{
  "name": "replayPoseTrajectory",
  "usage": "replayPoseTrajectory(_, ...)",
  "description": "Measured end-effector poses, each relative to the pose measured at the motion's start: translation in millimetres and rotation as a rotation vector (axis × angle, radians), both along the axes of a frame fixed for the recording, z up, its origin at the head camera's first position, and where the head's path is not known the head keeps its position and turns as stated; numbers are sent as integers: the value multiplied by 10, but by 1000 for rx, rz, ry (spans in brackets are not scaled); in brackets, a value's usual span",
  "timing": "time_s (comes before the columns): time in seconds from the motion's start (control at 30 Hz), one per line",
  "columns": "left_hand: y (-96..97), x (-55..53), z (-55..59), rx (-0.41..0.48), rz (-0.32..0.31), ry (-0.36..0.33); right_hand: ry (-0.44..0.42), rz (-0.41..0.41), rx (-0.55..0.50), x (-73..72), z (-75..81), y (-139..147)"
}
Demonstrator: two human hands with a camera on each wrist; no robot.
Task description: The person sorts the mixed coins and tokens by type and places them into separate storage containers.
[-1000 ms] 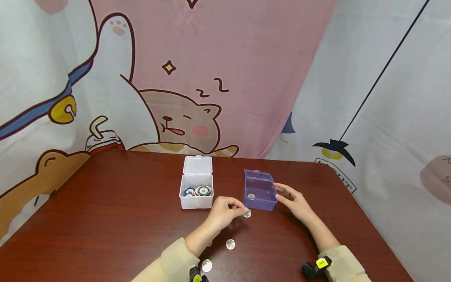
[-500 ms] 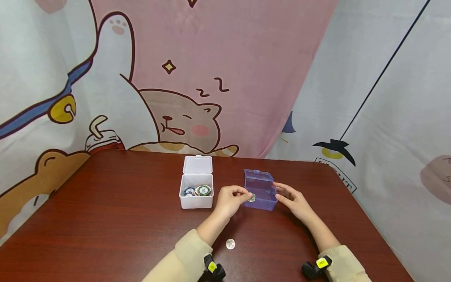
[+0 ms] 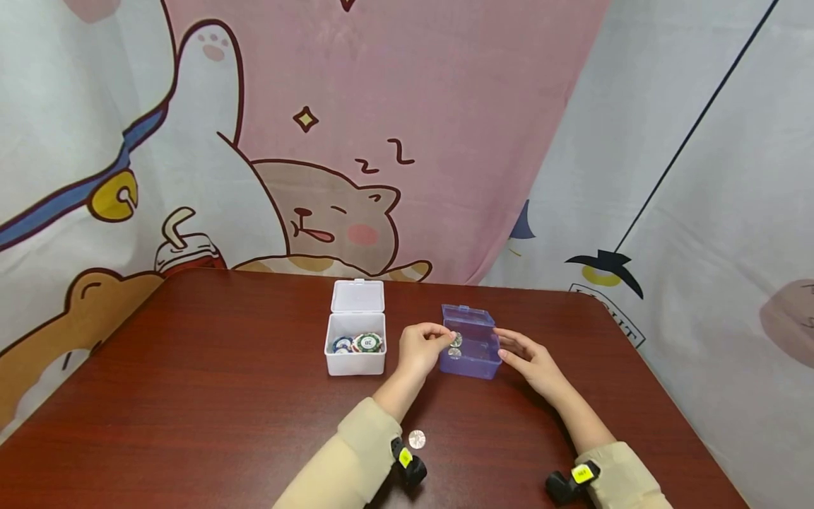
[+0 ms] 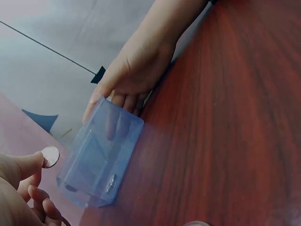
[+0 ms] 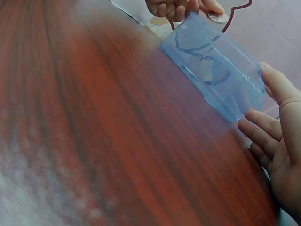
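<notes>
Over the open clear blue plastic box (image 3: 473, 368), my left hand (image 3: 421, 349) pinches a silver coin (image 3: 456, 339) between thumb and fingertips. The left wrist view shows that coin (image 4: 50, 157) held by its edge, apart from the box wall. Inside the box, near its left end, lies another coin (image 4: 110, 183). My right hand (image 3: 533, 364) touches the box's right end with fairly straight fingers, the thumb at one corner in the right wrist view. A loose coin (image 3: 416, 440) lies on the table beside my left sleeve.
Left of the blue box stands a white box (image 3: 355, 364), lid up, with several poker chips (image 3: 367, 343) in it. The dark red wooden table (image 3: 191, 396) ends at a cartoon-printed cloth (image 3: 477, 141) behind.
My left hand has carried the coin from the table in front of the blue box up and over it. My right hand stays at the box's right end.
</notes>
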State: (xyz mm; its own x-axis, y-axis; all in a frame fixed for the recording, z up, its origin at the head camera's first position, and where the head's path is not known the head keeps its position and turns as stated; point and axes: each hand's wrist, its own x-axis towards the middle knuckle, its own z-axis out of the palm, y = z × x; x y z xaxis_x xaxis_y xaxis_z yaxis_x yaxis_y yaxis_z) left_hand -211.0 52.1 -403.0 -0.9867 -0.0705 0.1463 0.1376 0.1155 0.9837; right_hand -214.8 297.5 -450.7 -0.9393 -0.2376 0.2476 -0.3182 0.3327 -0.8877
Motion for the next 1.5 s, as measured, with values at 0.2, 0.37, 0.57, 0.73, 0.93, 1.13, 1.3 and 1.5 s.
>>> replayPoseTrajectory(0.2,44,-61,-40,-3,23,-11,4,2,3,2,10,4)
replayPoseTrajectory(0.37,88,-103,-90,-4,39,7,-4,4,-1,23,47,-15)
replayPoseTrajectory(0.57,107,-147,-131,-14,56,19,-19,8,8,97,173,-84)
replayPoseTrajectory(0.73,119,-190,-158,-31,71,27,-7,7,6,4,17,-3)
replayPoseTrajectory(0.93,121,-208,-190,-26,73,54,2,3,11,1,-4,6)
replayPoseTrajectory(1.13,115,-209,-208,-6,69,48,-2,11,-7,-7,-23,6)
replayPoseTrajectory(1.3,109,-208,-205,16,49,37,-7,5,-4,-10,-26,5)
replayPoseTrajectory(1.5,83,-171,-170,32,16,33,1,3,4,-8,-15,8)
